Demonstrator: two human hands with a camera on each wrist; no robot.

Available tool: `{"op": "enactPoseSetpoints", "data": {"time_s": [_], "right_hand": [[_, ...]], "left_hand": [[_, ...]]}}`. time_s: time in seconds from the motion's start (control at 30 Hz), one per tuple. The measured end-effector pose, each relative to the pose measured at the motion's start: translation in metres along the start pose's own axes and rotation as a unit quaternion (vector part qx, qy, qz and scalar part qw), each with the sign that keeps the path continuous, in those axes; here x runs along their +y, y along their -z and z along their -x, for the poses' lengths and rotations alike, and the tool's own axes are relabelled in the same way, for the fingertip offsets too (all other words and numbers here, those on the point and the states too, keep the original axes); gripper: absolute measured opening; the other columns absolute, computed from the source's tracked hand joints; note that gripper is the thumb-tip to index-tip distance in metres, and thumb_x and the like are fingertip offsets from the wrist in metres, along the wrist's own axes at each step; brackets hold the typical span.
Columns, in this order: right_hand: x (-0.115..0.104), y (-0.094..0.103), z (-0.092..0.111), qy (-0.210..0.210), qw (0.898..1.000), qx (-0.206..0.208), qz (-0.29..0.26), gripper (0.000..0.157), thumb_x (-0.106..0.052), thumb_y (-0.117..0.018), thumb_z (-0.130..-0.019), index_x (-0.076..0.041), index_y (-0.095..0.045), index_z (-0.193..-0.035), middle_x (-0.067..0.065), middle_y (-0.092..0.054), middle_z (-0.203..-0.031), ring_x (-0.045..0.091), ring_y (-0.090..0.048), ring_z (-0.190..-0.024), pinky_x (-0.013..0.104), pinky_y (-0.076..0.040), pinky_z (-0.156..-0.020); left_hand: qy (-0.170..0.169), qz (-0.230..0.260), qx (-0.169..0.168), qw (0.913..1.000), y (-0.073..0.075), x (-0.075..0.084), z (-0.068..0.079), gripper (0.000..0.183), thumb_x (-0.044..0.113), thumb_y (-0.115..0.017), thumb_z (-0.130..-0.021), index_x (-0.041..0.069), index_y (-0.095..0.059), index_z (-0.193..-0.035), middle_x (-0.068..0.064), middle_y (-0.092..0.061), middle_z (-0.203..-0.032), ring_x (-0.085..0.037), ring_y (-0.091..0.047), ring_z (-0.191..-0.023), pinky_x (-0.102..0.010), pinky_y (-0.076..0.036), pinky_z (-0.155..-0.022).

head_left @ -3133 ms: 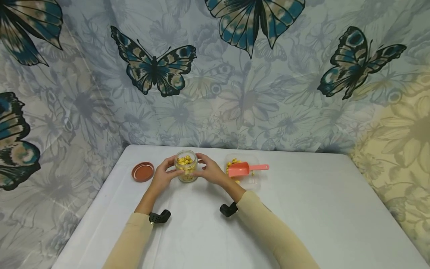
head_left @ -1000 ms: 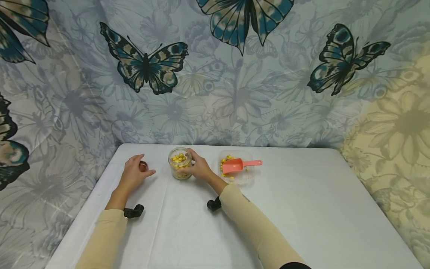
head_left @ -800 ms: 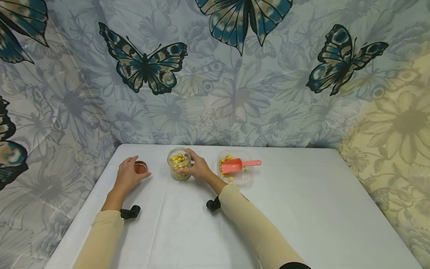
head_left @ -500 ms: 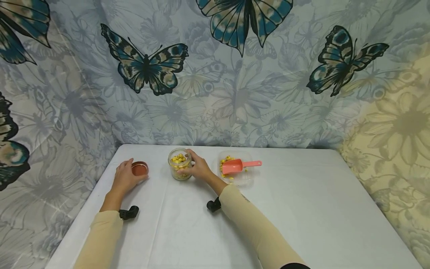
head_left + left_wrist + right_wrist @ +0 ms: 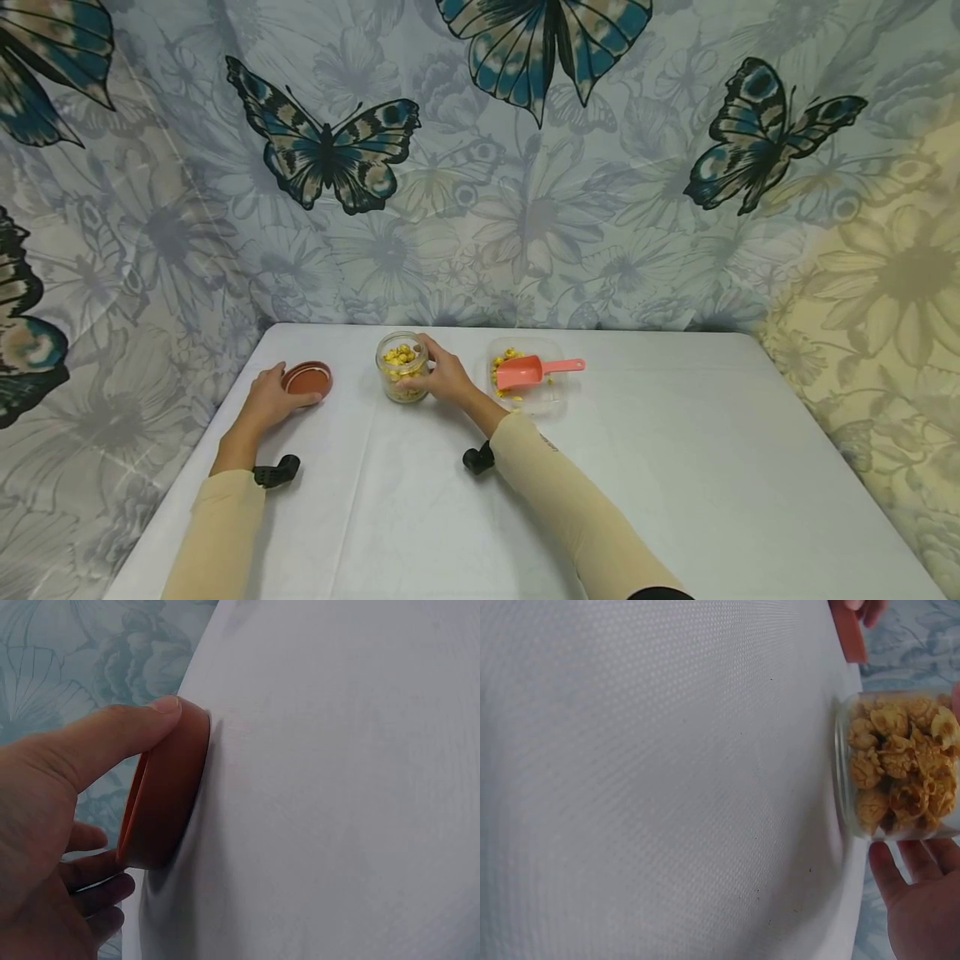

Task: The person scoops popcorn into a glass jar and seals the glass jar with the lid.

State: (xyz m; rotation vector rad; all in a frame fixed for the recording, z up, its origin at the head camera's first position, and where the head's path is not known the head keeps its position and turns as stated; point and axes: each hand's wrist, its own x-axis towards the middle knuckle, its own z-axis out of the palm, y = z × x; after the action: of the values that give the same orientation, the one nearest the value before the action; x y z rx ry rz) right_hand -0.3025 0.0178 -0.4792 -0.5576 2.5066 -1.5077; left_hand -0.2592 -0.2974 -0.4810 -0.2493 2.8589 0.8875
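A glass jar (image 5: pixel 402 390) filled with popcorn (image 5: pixel 907 761) stands upright on the white table. My right hand (image 5: pixel 446 375) holds it from the right side, fingers and thumb around the glass. To the left of the jar lies a reddish-brown lid (image 5: pixel 307 381), hollow side up. My left hand (image 5: pixel 268 398) holds this lid at its left edge. In the left wrist view the thumb lies on the lid's rim and a fingertip touches its opposite side; the other fingers are loosely bent.
Right of the jar stands a clear plastic container (image 5: pixel 551 404) with some popcorn in it. A coral-pink scoop (image 5: pixel 521 372) lies across it, handle pointing right. Butterfly-patterned cloth (image 5: pixel 480 250) hangs behind the table (image 5: pixel 675 458).
My left hand left the jar, went to the lid, and has since shifted left with the lid moving slightly left too. My right hand has stayed at the jar.
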Motion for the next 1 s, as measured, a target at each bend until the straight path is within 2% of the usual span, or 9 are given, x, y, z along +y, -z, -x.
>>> {"op": "enactPoseSetpoints", "data": {"time_s": [0.43,0.67,1.0], "right_hand": [[0.001,-0.001,0.001,0.002,1.000,0.000,-0.008,0.081,-0.031,-0.084,-0.076,-0.024,-0.041,-0.145,0.008,-0.052,-0.144,0.029,-0.045,-0.138,0.048,-0.044,-0.109],[-0.001,0.001,0.000,0.005,1.000,0.001,-0.009,0.082,-0.032,-0.085,-0.076,-0.024,-0.041,-0.145,0.007,-0.051,-0.145,0.028,-0.045,-0.138,0.048,-0.044,-0.108],[0.000,0.000,0.001,-0.003,1.000,0.000,-0.008,0.083,-0.032,-0.084,-0.076,-0.026,-0.040,-0.146,0.007,-0.051,-0.146,0.029,-0.046,-0.137,0.049,-0.043,-0.109]], "left_hand": [[-0.015,-0.022,0.004,0.9996,-0.003,-0.001,0.003,0.107,0.047,-0.075,-0.080,-0.016,-0.019,-0.147,-0.041,-0.028,-0.141,-0.055,-0.031,-0.130,-0.066,-0.034,-0.107],[-0.023,-0.007,0.009,0.9997,0.000,0.000,-0.002,0.104,0.047,-0.074,-0.081,-0.014,-0.022,-0.147,-0.038,-0.032,-0.139,-0.053,-0.036,-0.129,-0.065,-0.037,-0.105],[-0.039,0.022,0.009,0.9990,0.007,0.016,-0.003,0.099,0.045,-0.074,-0.082,-0.011,-0.025,-0.147,-0.036,-0.035,-0.137,-0.051,-0.040,-0.127,-0.062,-0.040,-0.104]]}}
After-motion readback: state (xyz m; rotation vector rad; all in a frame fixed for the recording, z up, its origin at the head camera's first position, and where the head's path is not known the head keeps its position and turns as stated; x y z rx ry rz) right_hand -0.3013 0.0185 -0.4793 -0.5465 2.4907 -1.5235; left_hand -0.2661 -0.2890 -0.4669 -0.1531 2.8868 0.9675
